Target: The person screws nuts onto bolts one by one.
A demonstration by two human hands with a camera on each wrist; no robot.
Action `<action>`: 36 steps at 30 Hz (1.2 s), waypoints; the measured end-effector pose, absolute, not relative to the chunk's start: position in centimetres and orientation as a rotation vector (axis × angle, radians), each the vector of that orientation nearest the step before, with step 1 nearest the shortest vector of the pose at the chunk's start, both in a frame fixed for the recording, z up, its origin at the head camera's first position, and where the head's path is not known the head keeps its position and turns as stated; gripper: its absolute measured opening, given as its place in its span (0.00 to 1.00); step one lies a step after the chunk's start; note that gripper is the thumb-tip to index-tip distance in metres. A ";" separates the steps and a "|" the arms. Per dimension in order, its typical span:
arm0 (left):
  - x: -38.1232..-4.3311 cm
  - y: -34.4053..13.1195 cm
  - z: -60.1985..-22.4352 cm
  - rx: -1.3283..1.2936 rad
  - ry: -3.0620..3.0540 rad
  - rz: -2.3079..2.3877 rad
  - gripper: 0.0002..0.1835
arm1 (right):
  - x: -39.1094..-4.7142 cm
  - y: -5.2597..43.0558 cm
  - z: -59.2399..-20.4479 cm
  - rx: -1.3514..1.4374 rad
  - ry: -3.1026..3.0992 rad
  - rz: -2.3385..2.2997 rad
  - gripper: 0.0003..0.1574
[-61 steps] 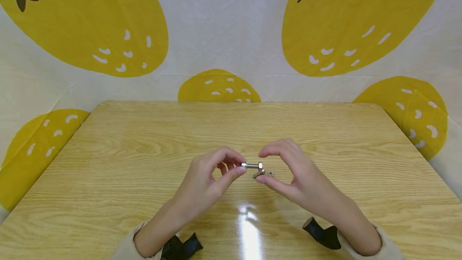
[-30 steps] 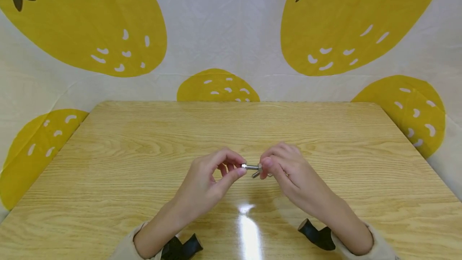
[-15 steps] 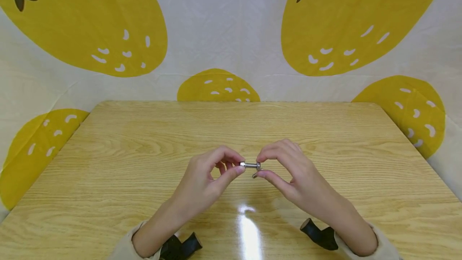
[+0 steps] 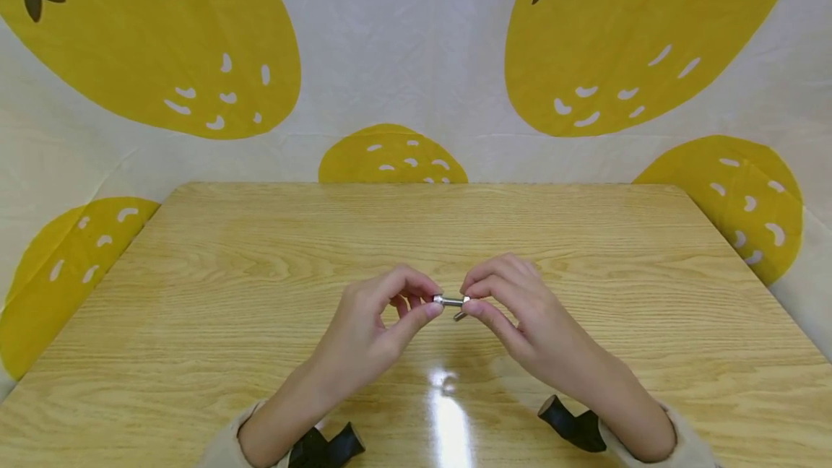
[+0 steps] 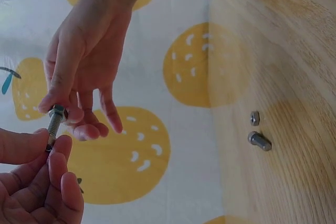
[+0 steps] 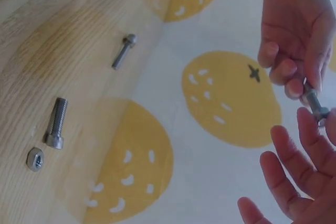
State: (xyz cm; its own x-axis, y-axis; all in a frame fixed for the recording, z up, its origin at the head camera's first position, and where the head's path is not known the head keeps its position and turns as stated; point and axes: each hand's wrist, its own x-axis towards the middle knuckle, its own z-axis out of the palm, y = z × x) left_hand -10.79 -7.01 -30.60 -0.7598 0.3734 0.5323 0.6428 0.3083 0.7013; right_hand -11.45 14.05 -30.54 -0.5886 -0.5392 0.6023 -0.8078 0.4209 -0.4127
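In the head view my left hand (image 4: 377,316) pinches one end of a metal bolt (image 4: 453,302) between thumb and fingers, above the table. My right hand (image 4: 520,309) pinches a hex nut (image 4: 466,300) on the bolt's other end. The left wrist view shows the threaded shank between the nut (image 5: 60,112) and my left fingertips, which cover most of the head. On the table below lie a socket-head bolt (image 6: 55,124) and a loose nut (image 6: 35,159). Another, slimmer-looking bolt (image 6: 125,51) shows farther off in the right wrist view.
The wood-grain table (image 4: 260,237) is glossy and reflects light near its front. A white cloth with yellow fruit prints (image 4: 403,56) hangs behind and beside it. Black wrist mounts (image 4: 572,425) stick out beneath both forearms.
My right fingers have curled in around the nut, let go and spread, then come together on it again. My left hand keeps its pinch in nearly the same spot.
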 end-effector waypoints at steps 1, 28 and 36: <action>-10.8 -7.0 -30.6 -0.928 -2.304 -1.427 0.04 | -11.5 14.0 -30.6 1.150 -2.293 0.973 0.09; -10.6 -6.9 -30.6 -0.863 -2.338 -1.485 0.04 | -11.4 14.3 -30.3 1.156 -2.268 0.986 0.13; -10.6 -6.8 -30.6 -0.860 -2.347 -1.481 0.04 | -11.5 14.3 -30.5 1.078 -2.363 0.911 0.05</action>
